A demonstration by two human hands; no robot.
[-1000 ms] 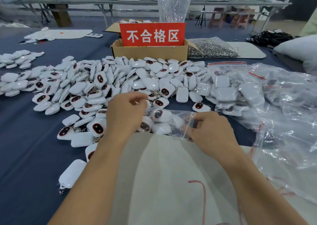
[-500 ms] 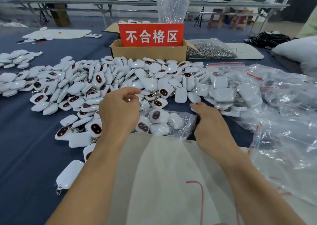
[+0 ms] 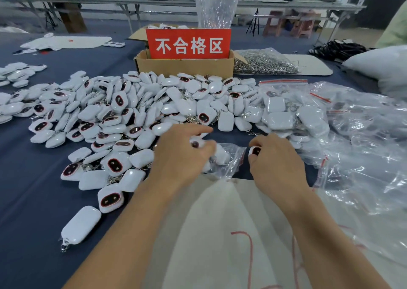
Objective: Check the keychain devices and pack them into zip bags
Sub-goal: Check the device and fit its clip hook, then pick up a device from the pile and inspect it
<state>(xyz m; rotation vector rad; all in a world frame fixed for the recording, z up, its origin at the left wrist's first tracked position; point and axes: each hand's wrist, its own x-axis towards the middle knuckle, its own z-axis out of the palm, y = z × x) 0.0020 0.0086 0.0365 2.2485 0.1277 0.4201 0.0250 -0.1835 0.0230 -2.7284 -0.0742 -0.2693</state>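
Observation:
A small clear zip bag with a few white keychain devices inside lies on the blue table between my hands. My left hand grips the bag's left part, its fingers curled over a bagged device whose dark face shows. My right hand is just right of the bag and pinches one white keychain device with a dark red-rimmed face. A big pile of loose keychain devices spreads across the table to the left and behind.
A cardboard box with a red sign stands behind the pile, a bag of metal rings beside it. Filled zip bags and empty ones lie at right. A white cloth covers the near edge.
My right hand let go of the bag's mouth, reached to a loose device behind it and now holds that device. My left hand shifted right over the bag.

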